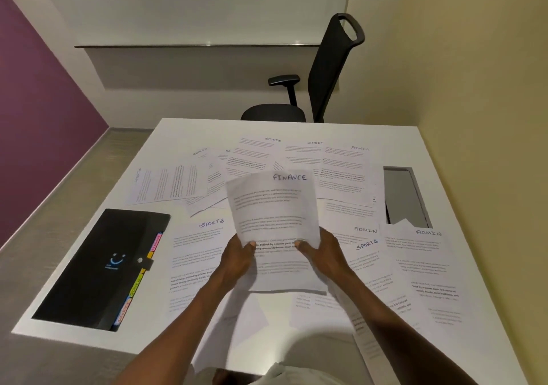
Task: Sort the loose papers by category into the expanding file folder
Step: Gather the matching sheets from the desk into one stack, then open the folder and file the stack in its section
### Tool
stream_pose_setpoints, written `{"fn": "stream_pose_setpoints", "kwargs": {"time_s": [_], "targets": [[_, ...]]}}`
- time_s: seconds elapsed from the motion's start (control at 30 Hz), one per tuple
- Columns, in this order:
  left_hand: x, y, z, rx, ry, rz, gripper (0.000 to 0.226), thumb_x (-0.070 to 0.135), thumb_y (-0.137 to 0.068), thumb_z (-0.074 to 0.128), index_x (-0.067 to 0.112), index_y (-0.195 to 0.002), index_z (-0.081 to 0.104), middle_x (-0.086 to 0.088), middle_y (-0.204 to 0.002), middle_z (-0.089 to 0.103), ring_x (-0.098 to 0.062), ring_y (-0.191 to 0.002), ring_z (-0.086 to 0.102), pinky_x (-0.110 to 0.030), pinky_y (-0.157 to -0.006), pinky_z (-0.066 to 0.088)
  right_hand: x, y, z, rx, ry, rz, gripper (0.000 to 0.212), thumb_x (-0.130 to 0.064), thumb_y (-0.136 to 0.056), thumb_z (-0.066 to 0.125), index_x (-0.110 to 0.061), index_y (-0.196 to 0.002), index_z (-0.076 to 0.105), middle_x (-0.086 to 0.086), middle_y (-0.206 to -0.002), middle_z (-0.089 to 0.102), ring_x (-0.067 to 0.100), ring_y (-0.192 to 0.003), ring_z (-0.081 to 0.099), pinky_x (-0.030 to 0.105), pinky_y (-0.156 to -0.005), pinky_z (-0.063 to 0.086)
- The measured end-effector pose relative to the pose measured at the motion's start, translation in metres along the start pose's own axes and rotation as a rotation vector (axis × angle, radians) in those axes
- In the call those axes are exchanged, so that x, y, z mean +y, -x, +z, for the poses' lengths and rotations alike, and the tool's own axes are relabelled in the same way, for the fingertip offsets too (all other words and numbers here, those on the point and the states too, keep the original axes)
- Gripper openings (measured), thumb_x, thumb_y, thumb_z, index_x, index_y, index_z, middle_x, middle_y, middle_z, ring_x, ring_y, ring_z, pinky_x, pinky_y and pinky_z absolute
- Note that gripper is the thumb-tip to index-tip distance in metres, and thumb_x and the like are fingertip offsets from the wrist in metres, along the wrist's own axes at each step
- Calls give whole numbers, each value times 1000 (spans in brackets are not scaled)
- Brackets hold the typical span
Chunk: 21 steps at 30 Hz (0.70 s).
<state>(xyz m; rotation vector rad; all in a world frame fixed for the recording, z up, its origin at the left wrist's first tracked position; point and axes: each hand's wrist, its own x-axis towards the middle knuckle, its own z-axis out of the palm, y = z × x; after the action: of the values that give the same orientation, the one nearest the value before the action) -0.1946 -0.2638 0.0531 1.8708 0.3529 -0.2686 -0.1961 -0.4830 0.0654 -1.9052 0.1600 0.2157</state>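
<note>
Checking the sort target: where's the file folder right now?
In the head view the black file folder lies shut on the table's near-left corner, left of the SPORTS sheet and both hands.

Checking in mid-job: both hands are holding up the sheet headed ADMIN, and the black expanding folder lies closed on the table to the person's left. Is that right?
Not quite. In the head view the sheet that the left hand and right hand hold up is headed FINANCE, not ADMIN. The rest stands: the black expanding folder lies closed on the table to the person's left.
</note>
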Motion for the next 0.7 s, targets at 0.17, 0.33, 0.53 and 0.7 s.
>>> {"fn": "stream_pose_setpoints", "kwargs": {"time_s": [0.17, 0.33, 0.53, 0.7], "targets": [[2, -15, -44, -136, 17, -144, 28, 15, -96, 57, 9, -124, 62, -6, -108, 71, -21, -97, 65, -33, -85, 52, -33, -2, 24, 13, 66, -103, 44, -24, -87, 71, -17, -127, 54, -7, -107, 64, 13, -93, 63, 18, -71, 50], [3, -24, -98, -156, -7, -263, 26, 17, -94, 63, 2, -115, 60, -7, -77, 60, -16, -64, 50, -26, -56, 36, -59, -3, 69, 71, 117, -114, 43, -19, -87, 71, -12, -125, 55, -4, -105, 61, 14, -87, 60, 10, -60, 42], [-12, -39, -177, -42, 155, -178, 15, 13, -97, 59, 14, -83, 65, 2, -74, 68, -12, -64, 58, -24, -59, 46, -80, -5, 135, 132, 61, -41, 48, -16, -85, 73, -12, -129, 54, -1, -108, 61, 20, -96, 60, 23, -71, 46], [-60, -60, -268, 371, 65, -135, 16, 2, -90, 57, 7, -93, 72, -10, -89, 71, -21, -74, 65, -27, -64, 55, -87, 2, 174, 208, 4, 48, 44, -11, -86, 71, -11, -127, 56, 0, -108, 63, 21, -96, 61, 21, -72, 45]]}}
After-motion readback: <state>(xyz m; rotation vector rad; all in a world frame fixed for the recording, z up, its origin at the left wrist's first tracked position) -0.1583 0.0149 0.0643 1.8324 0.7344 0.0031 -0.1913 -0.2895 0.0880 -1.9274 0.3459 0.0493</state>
